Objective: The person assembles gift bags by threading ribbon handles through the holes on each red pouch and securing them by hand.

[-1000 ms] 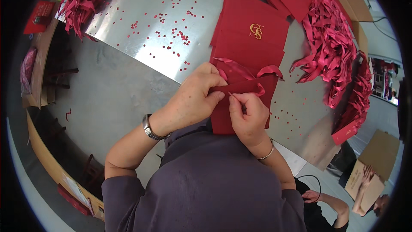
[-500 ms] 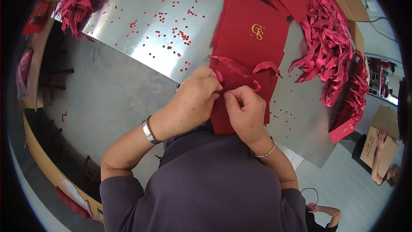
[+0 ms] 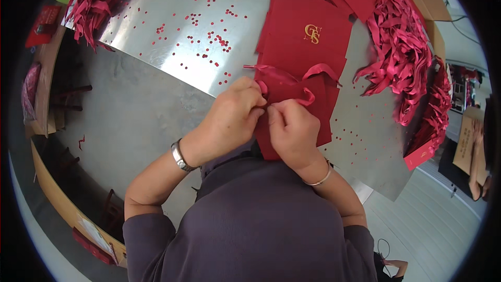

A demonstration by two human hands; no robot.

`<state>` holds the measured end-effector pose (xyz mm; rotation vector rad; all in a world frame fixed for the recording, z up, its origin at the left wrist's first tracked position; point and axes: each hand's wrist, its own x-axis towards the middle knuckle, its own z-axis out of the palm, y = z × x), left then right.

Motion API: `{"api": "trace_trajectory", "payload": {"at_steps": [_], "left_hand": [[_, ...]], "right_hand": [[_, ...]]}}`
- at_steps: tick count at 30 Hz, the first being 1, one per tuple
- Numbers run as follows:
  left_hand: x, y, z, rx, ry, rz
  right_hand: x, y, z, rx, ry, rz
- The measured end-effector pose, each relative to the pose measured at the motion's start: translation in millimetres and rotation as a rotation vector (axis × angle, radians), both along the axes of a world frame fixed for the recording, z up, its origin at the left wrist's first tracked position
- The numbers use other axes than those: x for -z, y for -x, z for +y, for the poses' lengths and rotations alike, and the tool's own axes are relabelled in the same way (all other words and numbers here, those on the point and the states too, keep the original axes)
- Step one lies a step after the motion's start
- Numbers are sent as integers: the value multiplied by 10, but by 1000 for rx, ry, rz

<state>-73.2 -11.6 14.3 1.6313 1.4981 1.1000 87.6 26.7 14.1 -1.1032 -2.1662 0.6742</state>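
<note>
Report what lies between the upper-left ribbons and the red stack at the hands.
In the head view, small red dots lie scattered on the table between the ribbons and the stack; nothing larger shows there.

Red bags (image 3: 295, 13) overlapping, 1 w/ gold mark; pink ribbon (image 3: 315, 68) atop, pt. curled.

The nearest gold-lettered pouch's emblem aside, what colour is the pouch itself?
Plain deep red; the pouch shows best in head view.

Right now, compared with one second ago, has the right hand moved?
Yes. Judged against the scattered red dots on the metal table, the right hand has shifted left, toward the left hand.
</note>
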Motion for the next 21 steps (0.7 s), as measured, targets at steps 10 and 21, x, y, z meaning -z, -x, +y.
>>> {"api": "trace_trajectory", "payload": {"at_steps": [10, 21], "left_hand": [[-2, -1, 7, -77, 166, -161], [5, 2, -11, -72, 147, -151]], "right_hand": [[96, -94, 65, -104, -131, 45], [28, -46, 48, -66, -80, 49]]}}
